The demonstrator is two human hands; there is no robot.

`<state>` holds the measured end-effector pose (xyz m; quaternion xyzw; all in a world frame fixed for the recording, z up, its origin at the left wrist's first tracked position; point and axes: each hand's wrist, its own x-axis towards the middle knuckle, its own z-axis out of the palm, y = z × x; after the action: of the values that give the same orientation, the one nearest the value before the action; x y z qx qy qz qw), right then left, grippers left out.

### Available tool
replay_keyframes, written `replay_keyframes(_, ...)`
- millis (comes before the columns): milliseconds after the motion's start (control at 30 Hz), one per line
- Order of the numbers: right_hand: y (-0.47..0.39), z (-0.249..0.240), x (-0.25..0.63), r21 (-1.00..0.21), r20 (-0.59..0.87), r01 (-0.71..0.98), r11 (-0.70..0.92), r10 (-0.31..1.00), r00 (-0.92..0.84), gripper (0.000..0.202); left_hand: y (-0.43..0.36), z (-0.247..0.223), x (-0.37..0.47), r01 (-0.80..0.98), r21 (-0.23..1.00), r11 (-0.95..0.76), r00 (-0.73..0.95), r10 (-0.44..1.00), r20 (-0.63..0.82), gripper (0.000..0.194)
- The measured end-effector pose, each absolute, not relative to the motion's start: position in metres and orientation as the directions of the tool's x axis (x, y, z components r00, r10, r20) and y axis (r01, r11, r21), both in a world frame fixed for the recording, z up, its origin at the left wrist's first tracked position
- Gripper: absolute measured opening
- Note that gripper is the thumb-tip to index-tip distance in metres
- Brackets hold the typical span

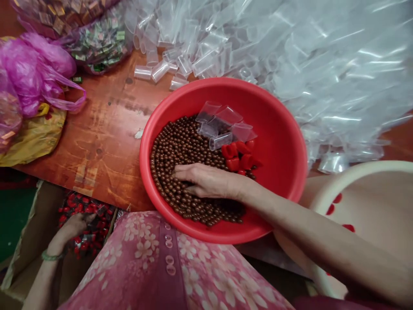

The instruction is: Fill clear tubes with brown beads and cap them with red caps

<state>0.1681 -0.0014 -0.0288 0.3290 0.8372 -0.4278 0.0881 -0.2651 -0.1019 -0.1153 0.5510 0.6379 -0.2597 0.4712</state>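
Observation:
A red basin [284, 142] holds many brown beads [177, 146], with clear plastic tubes [221, 141] and red caps [238, 155] lying on them. My right hand [206, 180] reaches into the basin from the right, its fingertips sunk among the beads, so what they hold, if anything, is hidden. At the lower left, my left hand [75, 224], with a green bracelet on the wrist, is over a cardboard box [24, 241] containing red-capped pieces [88, 206]. Its fingers point toward those pieces and are too blurred to read.
A large heap of clear tubes [258, 38] covers the back and right of the wooden table [106, 129]. Pink [35, 69] and yellow bags [41, 137] lie at the left, near bags of small pieces [100, 47]. A cream tub [371, 172] stands at the right.

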Motion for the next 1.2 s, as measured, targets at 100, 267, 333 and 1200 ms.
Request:
replay_keyframes(100,0.002,-0.03,0.173,-0.844,-0.336,0.496,0.205,0.518,-0.786,0.017,-0.087,-0.06,-0.244,0.932,0.304,0.198,0.221,0.354,-0.909,0.057)
replay_keyframes(267,0.005,-0.023,0.179,-0.948,-0.265,0.317,-0.022,0.605,-0.751,0.04,-0.053,0.041,-0.184,0.744,0.656,0.128,0.465,0.607,-0.645,0.034)
replay_keyframes(333,0.006,-0.017,0.181,-0.96,-0.234,0.278,-0.033,0.641,-0.731,0.042,-0.04,0.064,-0.155,0.597,0.797,0.094,0.559,0.664,-0.497,0.029)
replay_keyframes(1200,-0.014,0.027,0.187,-0.892,0.169,0.357,0.278,0.937,-0.306,0.034,0.021,0.008,-0.007,-0.095,0.92,0.381,0.721,0.663,-0.2,0.061)
